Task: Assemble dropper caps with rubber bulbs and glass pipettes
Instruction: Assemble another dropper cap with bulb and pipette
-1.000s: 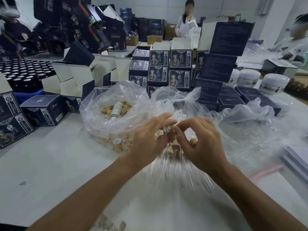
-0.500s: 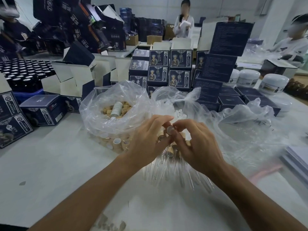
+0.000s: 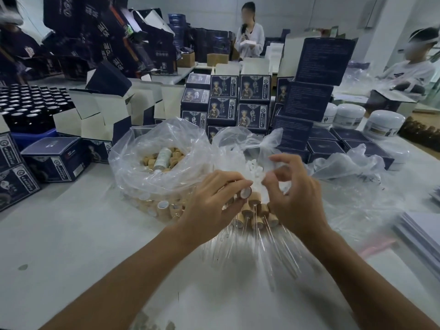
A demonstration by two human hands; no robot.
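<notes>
Your left hand [image 3: 212,201] curls its fingers round a tan, wood-look cylindrical dropper cap [image 3: 245,192], whose white end shows just past your fingertips. Your right hand [image 3: 295,194] is beside it, fingers loosely bent and spread, gripping nothing visible. Below both hands lies a cluster of assembled caps with clear glass pipettes [image 3: 252,217]. Beyond your left fingers sits a clear plastic bag of loose tan caps [image 3: 162,160].

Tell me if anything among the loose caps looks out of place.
One thing: a white bottle lies on its side among the wooden caps in the left plastic bag. Everything else there is caps.
</notes>
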